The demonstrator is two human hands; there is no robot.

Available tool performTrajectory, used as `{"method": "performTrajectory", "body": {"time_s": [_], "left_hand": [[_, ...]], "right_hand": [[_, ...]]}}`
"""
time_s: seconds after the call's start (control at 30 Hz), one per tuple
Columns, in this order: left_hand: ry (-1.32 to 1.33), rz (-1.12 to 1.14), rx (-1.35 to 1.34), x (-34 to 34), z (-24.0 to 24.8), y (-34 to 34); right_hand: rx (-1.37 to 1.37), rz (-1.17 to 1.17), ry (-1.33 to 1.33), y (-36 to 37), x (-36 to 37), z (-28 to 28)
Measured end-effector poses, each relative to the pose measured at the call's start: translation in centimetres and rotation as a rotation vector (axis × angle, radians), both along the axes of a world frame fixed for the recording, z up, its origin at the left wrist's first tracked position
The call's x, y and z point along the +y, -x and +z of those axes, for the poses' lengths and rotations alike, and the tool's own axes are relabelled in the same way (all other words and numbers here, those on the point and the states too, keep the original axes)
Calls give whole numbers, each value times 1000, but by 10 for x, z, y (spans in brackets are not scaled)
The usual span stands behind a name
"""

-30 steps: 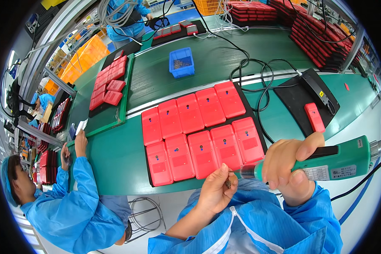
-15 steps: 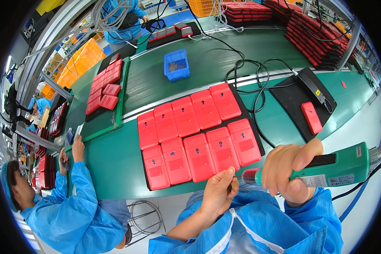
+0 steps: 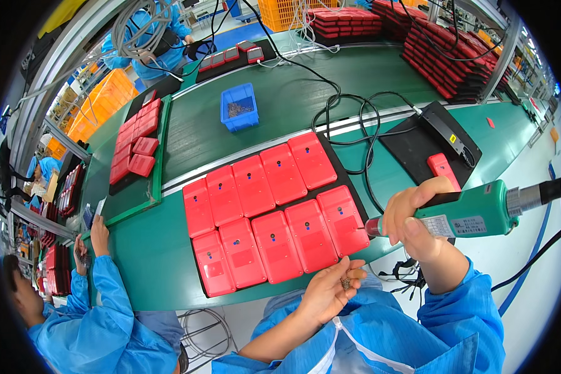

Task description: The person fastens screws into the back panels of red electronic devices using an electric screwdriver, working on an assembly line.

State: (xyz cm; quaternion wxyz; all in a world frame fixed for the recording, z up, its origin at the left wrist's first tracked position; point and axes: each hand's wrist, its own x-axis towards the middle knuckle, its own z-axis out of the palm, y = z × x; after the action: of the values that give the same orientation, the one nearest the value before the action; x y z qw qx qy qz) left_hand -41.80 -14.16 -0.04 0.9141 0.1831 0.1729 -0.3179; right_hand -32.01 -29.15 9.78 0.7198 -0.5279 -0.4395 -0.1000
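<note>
Right hand wrapped round driver, bit at right edge of near row's rightmost case, left hand's fingers curled round screws; best driven square, pressure steady.

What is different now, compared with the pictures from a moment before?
The right hand has moved the green screwdriver forward, its tip going from the left hand to the right edge of the front row's rightmost red case. The left hand has opened a little, showing small screws more clearly. Nothing else was visibly taken or let go. The ten red cases and the blue box stayed in place.
</note>
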Motion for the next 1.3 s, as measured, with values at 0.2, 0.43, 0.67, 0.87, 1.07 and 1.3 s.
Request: {"method": "performTrajectory", "body": {"time_s": [0.2, 0.43, 0.67, 0.87, 1.07, 1.3], "left_hand": [[58, 50, 63, -4, -4, -6], [104, 94, 94, -11, -10, -6], [115, 130, 107, -14, -9, -8], [54, 141, 113, -16, -6, -10], [-9, 142, 151, -18, -2, -11], [0, 136, 173, -18, -1, -12]], "right_hand": [[-38, 59, -52, -4, 3, -3], [-23, 70, -104, -2, 6, -7], [-2, 96, -97, -2, 3, -8], [26, 77, -79, -5, 6, -9], [132, 8, 64, -10, 7, -4], [158, -98, 104, -10, 12, -8]]}}
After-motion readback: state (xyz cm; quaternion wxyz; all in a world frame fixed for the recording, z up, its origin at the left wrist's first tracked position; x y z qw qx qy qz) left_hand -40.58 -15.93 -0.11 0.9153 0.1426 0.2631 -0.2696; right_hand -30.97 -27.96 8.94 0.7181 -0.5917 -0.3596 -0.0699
